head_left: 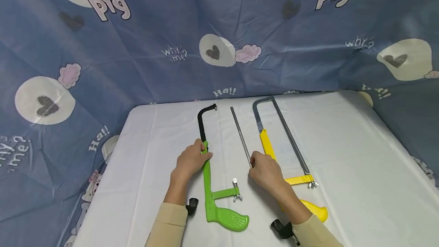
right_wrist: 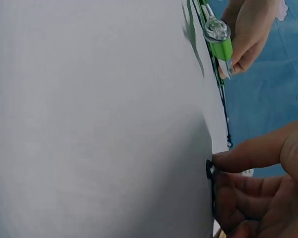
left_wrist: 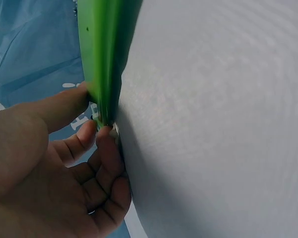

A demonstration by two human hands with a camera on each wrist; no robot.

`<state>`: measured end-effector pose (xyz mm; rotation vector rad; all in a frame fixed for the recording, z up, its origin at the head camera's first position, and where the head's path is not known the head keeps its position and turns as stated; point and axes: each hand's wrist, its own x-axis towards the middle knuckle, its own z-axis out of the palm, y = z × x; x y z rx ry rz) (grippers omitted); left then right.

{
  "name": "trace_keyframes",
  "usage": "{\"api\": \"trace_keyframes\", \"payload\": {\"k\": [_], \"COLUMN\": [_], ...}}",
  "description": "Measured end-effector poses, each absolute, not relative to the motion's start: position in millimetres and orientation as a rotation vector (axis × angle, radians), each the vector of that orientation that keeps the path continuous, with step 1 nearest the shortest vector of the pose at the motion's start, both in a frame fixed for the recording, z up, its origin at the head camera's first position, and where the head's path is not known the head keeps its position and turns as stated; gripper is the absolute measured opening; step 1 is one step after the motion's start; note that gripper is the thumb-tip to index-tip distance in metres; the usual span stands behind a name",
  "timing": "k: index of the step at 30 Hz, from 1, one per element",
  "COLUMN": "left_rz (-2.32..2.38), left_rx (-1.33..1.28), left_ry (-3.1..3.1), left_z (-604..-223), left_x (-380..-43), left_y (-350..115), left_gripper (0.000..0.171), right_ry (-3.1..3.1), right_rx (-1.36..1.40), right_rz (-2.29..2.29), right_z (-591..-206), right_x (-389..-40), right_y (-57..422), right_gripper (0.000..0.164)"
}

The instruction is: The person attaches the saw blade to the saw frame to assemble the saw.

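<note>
My left hand (head_left: 190, 159) pinches the green hacksaw frame (head_left: 207, 178) just below where its black curved front arm begins. In the left wrist view, the thumb and fingertips close around the green bar (left_wrist: 107, 49). That frame lies on the white cloth with its handle toward me, and no blade spans it. To its right, my right hand (head_left: 265, 170) pinches the near end of a loose grey hacksaw blade (head_left: 240, 132) between thumb and fingers. The right wrist view shows these fingertips (right_wrist: 223, 161) low at the cloth. The gripped end is mostly hidden by the hand.
A yellow hacksaw (head_left: 268, 144) with a grey blade (head_left: 291, 136) fitted lies right of the loose blade, partly under my right forearm. A wing nut (head_left: 237, 198) sits on the green frame's side arm. Blue printed fabric (head_left: 192, 79) hangs behind the white-covered table (head_left: 154, 132).
</note>
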<state>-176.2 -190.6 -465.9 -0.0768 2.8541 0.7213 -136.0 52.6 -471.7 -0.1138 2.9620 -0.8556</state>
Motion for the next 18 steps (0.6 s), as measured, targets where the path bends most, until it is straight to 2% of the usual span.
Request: {"api": "trace_keyframes", "payload": {"k": [18], "left_rz": [0.756], "left_rx": [-0.064], "left_ry": [2.848], "left_z": [-467.4], "left_x": [-176.9], "left_y": [-189.9], "left_gripper": [0.031], "right_ry": [3.049], "right_rx": [-0.144], "right_rz": [-0.808], "right_z": [-475.2], "right_x": [-130.8], "right_y": [42.6], "right_gripper": [0.013]}}
